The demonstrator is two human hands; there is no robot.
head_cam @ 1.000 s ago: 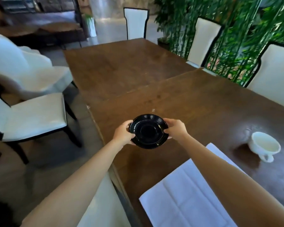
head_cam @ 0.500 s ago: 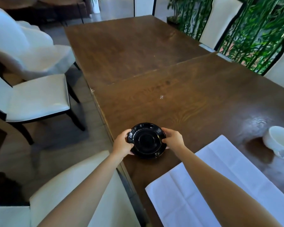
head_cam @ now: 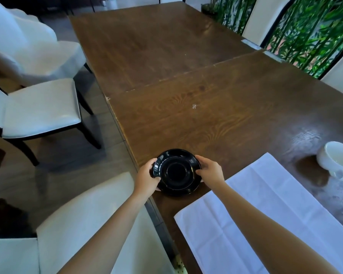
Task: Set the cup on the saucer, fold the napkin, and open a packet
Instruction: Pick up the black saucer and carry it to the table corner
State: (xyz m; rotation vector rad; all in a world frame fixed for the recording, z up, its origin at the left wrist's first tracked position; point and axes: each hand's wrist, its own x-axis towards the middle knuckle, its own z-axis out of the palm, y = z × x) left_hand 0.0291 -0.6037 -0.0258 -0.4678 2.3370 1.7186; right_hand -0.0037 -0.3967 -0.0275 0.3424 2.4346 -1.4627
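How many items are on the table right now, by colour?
Black: 1, the saucer, gripped by the left hand and right hand
White: 2, the cup and the napkin
Total: 3
No packet is in view.

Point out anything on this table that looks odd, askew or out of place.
The cup leans tilted on the table at the far right, apart from the saucer, which both hands hold at the near edge. The napkin lies unfolded and askew to the table edge. No spill shows.
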